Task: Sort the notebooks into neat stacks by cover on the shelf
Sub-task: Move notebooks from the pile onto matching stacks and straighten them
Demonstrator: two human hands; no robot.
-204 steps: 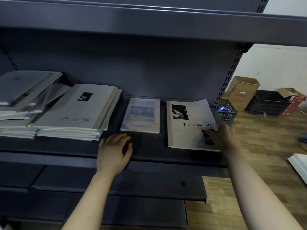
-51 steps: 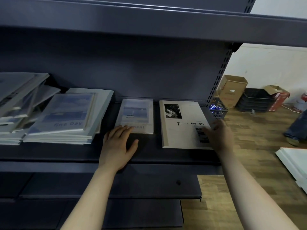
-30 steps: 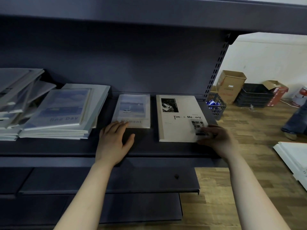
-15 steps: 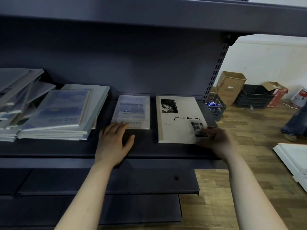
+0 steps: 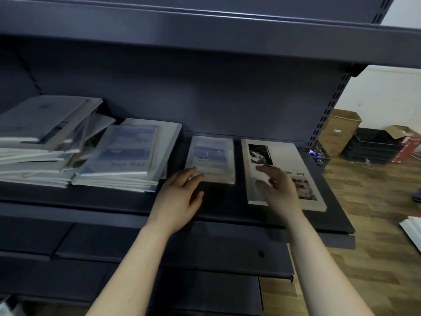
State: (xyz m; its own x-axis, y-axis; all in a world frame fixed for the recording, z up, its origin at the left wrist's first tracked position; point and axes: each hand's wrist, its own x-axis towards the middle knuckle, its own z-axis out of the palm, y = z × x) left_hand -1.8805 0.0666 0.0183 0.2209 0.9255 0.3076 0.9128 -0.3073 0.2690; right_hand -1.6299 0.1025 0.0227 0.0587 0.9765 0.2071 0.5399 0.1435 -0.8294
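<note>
On the dark shelf [image 5: 109, 199] lie a small blue "Moment" notebook [image 5: 213, 156] and, to its right, a larger pale "Time Memory" notebook [image 5: 284, 153]. My left hand [image 5: 177, 197] rests flat on the shelf, fingertips touching the near edge of the "Moment" notebook. My right hand [image 5: 276, 190] hovers open over the middle of the "Time Memory" notebook, fingers spread, blurred. At the left a stack topped by a blue "One Day" notebook [image 5: 127, 151] leans beside a messy pile of notebooks [image 5: 41, 133].
An upper shelf [image 5: 205, 30] overhangs closely. Lower shelves [image 5: 173, 252] jut out below. To the right lies wooden floor with cardboard boxes [image 5: 339, 131], black crates [image 5: 373, 144] and white boards [image 5: 413, 229].
My right hand left the right edge of the "Time Memory" notebook and moved left over its middle. My left hand stayed at the "Moment" notebook. The view shifted slightly.
</note>
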